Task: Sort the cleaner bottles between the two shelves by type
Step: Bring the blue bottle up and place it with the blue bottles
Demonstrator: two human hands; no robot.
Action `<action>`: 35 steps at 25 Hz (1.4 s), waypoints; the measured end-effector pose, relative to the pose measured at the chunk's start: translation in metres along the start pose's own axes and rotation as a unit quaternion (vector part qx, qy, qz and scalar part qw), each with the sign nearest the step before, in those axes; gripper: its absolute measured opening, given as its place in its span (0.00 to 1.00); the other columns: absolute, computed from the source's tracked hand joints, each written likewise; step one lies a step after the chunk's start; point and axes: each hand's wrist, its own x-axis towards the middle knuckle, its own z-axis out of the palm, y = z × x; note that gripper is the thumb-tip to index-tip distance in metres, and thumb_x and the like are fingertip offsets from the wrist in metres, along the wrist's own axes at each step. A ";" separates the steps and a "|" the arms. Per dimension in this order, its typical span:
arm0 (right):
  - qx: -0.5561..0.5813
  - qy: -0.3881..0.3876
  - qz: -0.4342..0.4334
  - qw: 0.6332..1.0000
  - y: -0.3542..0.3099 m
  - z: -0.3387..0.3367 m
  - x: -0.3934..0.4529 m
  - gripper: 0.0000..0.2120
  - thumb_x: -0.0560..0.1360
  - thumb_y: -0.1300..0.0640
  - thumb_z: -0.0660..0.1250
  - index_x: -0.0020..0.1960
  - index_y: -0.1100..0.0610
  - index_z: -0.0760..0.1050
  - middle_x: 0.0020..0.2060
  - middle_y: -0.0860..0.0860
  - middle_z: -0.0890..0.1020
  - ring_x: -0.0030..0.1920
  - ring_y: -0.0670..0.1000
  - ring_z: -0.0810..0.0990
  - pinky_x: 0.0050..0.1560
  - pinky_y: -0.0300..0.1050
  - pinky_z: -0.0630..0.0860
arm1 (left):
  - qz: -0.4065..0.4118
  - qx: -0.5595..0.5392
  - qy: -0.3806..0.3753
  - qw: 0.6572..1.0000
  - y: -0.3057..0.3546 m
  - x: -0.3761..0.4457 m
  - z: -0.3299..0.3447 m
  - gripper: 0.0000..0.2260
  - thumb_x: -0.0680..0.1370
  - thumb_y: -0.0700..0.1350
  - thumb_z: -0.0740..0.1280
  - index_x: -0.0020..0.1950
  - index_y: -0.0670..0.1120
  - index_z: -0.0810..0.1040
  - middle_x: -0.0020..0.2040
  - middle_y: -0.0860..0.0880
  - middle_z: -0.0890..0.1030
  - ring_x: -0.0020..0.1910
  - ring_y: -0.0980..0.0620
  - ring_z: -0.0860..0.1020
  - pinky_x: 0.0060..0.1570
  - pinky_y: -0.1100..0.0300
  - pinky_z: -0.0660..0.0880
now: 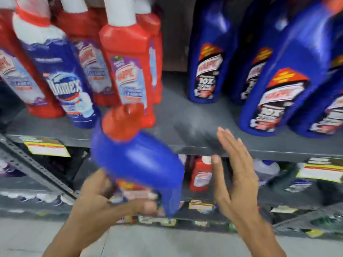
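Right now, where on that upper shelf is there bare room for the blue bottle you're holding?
The grey upper shelf is bare between the red bottles and the blue bottles, just above the open right hand. Both ends are crowded.

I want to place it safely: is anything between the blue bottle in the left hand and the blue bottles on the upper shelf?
Nothing visible blocks it. The bare shelf lies open between the held blue bottle and the blue bottles. The right hand hovers open beside it.
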 end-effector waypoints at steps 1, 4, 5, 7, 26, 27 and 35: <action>-0.034 -0.027 0.020 0.999 0.005 -0.009 0.012 0.22 0.87 0.57 0.64 0.81 0.59 0.72 0.80 0.52 0.76 0.83 0.51 0.71 0.85 0.57 0.67 | 0.011 -0.016 0.026 0.999 0.014 0.015 0.015 0.33 0.54 0.56 0.90 0.54 0.46 0.87 0.50 0.52 0.93 0.48 0.58 0.91 0.47 0.67 0.85; -0.088 -0.068 0.083 0.990 0.022 -0.017 0.031 0.22 0.89 0.52 0.62 0.81 0.56 0.73 0.81 0.50 0.75 0.83 0.50 0.71 0.85 0.54 0.68 | 0.073 -0.034 0.020 0.997 0.048 0.069 0.049 0.31 0.58 0.54 0.89 0.59 0.56 0.85 0.55 0.50 0.92 0.52 0.55 0.91 0.50 0.61 0.86; -0.112 -0.078 0.085 0.987 0.025 -0.018 0.031 0.21 0.89 0.52 0.61 0.80 0.57 0.74 0.80 0.51 0.76 0.82 0.51 0.73 0.85 0.53 0.68 | 0.076 -0.048 0.024 0.996 0.057 0.086 0.057 0.31 0.59 0.52 0.89 0.60 0.57 0.85 0.56 0.50 0.92 0.53 0.53 0.91 0.50 0.60 0.87; -0.172 -0.077 0.062 0.980 0.030 -0.016 0.033 0.21 0.88 0.51 0.61 0.77 0.59 0.77 0.77 0.54 0.80 0.78 0.55 0.78 0.84 0.50 0.68 | 0.085 -0.056 0.031 0.994 0.065 0.117 0.067 0.30 0.62 0.48 0.89 0.61 0.58 0.84 0.58 0.51 0.91 0.54 0.54 0.90 0.50 0.60 0.87; -0.270 -0.027 0.039 0.962 0.036 0.003 0.031 0.25 0.87 0.49 0.56 0.75 0.61 0.79 0.74 0.56 0.83 0.75 0.55 0.82 0.80 0.56 0.75 | 0.026 -0.033 -0.009 0.999 0.048 0.200 0.088 0.31 0.69 0.45 0.87 0.69 0.55 0.81 0.61 0.51 0.90 0.59 0.51 0.89 0.55 0.53 0.88; -0.269 -0.025 0.037 0.962 0.036 0.004 0.031 0.25 0.87 0.49 0.56 0.75 0.61 0.79 0.73 0.56 0.83 0.75 0.55 0.82 0.80 0.56 0.75 | 0.021 -0.033 -0.007 0.999 0.048 0.199 0.089 0.31 0.69 0.45 0.86 0.70 0.54 0.81 0.61 0.51 0.90 0.60 0.51 0.89 0.56 0.52 0.88; -0.122 -0.023 0.024 0.992 0.042 -0.009 0.013 0.24 0.88 0.52 0.60 0.82 0.57 0.71 0.81 0.50 0.75 0.84 0.48 0.70 0.87 0.49 0.61 | 0.101 0.129 0.121 0.979 0.040 0.121 0.097 0.35 0.68 0.54 0.87 0.71 0.59 0.76 0.67 0.62 0.83 0.67 0.63 0.81 0.64 0.72 0.78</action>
